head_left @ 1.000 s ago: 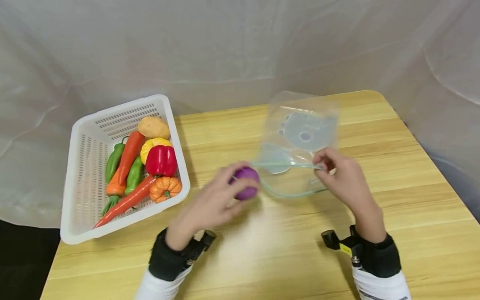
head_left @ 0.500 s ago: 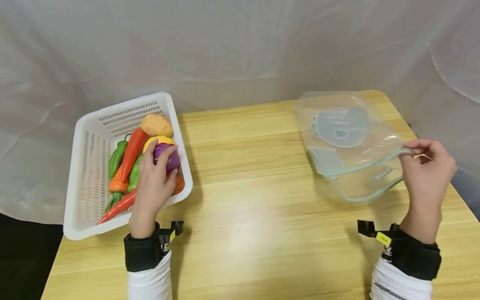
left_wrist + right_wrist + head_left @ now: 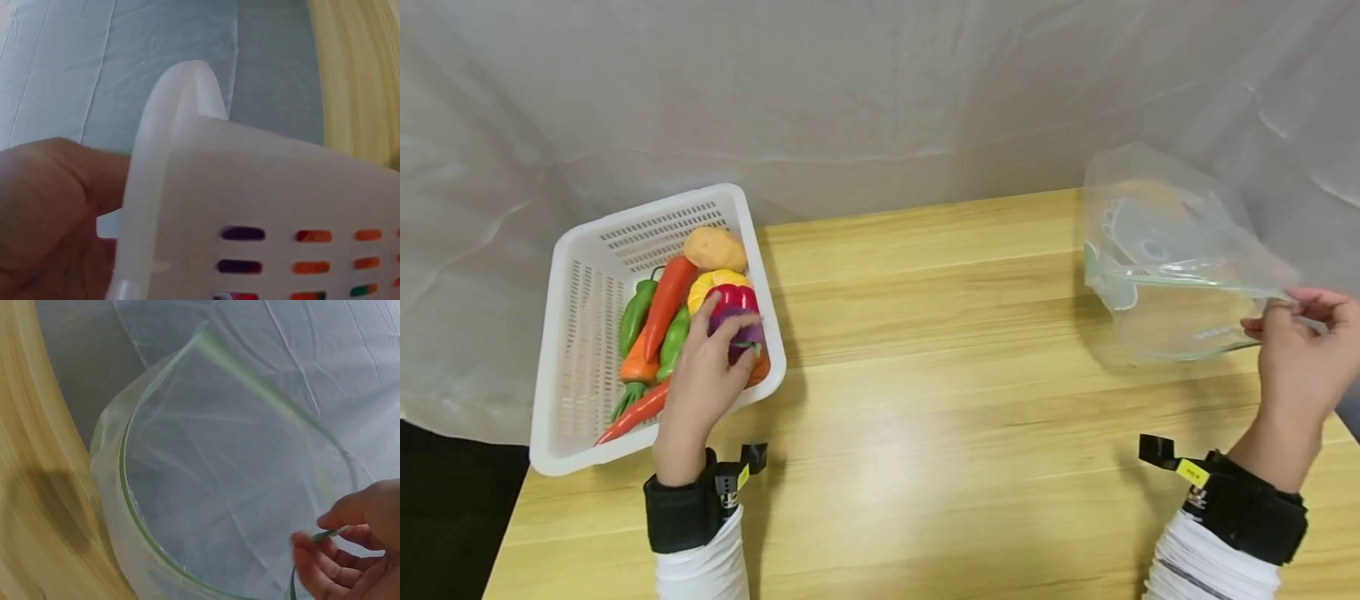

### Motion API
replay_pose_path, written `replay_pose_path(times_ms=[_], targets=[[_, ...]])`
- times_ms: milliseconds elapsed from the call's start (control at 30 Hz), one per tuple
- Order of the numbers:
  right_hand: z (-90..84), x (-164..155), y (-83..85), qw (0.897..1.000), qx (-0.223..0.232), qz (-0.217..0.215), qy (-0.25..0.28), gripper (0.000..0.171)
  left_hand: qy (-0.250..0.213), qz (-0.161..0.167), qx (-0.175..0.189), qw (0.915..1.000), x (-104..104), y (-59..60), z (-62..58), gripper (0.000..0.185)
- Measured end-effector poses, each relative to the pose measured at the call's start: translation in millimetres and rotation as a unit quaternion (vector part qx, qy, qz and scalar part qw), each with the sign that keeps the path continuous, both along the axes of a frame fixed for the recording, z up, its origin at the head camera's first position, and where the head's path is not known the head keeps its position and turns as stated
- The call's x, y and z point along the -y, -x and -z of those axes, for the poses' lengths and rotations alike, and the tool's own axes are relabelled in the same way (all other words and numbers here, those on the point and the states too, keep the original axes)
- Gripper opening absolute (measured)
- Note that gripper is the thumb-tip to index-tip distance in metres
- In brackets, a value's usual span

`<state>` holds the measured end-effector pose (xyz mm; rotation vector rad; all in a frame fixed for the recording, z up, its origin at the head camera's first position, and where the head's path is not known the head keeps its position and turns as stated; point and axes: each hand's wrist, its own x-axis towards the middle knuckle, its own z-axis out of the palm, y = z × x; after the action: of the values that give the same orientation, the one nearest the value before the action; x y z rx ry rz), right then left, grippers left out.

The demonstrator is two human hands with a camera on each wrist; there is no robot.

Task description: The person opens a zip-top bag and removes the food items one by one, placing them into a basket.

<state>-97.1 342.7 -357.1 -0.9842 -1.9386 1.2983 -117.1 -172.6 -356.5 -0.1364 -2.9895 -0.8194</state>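
My left hand point(image 3: 703, 367) reaches over the right side of the white plastic basket point(image 3: 542, 375), thumb and fingers spread. Just under the fingers lies a round purple vegetable point(image 3: 747, 330) with a green tip, against the red bell pepper point(image 3: 732, 298). In the left wrist view the basket wall hides the fingertips. Far to the right, my right hand point(image 3: 1303, 346) pinches the rim of a clear zip bag point(image 3: 1180, 250) with a pale green seal and a blue print. In the right wrist view the bag's mouth gapes wide; nothing shows inside it.
Also in the basket are a potato point(image 3: 715, 249), a yellow pumpkin point(image 3: 709, 284), a carrot point(image 3: 638, 367), green peppers point(image 3: 637, 317) and red chili peppers point(image 3: 668, 296). A wooden table point(image 3: 925, 400) lies beneath. Grey cloth point(image 3: 880, 100) hangs behind its far edge.
The left hand has carried the purple vegetable from mid-table into the basket, and its fingers have loosened around it. The right hand has drawn the bag rightward to the table's right edge.
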Motion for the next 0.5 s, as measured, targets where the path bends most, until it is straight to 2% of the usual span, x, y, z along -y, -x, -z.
replay_pose_path(times_ms=[100, 167, 233, 267, 333, 400, 467, 500], targets=[[7.7, -4.8, 2.2, 0.995, 0.089, -0.027, -0.03, 0.018, 0.013, 0.0, 0.051, 0.9986, 2.4, -0.7, -0.2, 0.034], [16.4, -14.0, 4.0, 0.982, 0.167, -0.072, -0.047, 0.027, 0.016, 0.001, 0.078, 0.9968, 4.5, -1.4, -1.7, 0.037], [31.7, -31.1, 7.6, 0.955, 0.253, -0.139, -0.075, 0.045, 0.013, 0.008, 0.107, 0.9942, 6.9, -1.9, -4.0, 0.04], [38.9, -38.5, 9.3, 0.939, 0.281, -0.177, -0.092, 0.055, 0.01, 0.01, 0.117, 0.993, 8.3, -2.1, -5.0, 0.04], [48.7, -48.3, 9.9, 0.908, 0.31, -0.252, -0.127, 0.068, 0.006, 0.008, 0.138, 0.9904, 11.6, -2.0, -6.1, 0.042], [50.0, -51.7, 9.9, 0.881, 0.327, -0.304, -0.154, 0.073, 0.012, -0.011, 0.145, 0.9894, 15.8, -1.2, -5.2, 0.048], [41.9, -46.0, 7.6, 0.867, 0.329, -0.335, -0.163, 0.074, 0.007, -0.053, 0.134, 0.9896, 20.5, 0.3, -1.5, 0.054], [38.8, -42.6, 6.4, 0.865, 0.333, -0.335, -0.167, 0.075, 0.004, -0.079, 0.124, 0.9892, 22.6, 1.5, 1.5, 0.055]])
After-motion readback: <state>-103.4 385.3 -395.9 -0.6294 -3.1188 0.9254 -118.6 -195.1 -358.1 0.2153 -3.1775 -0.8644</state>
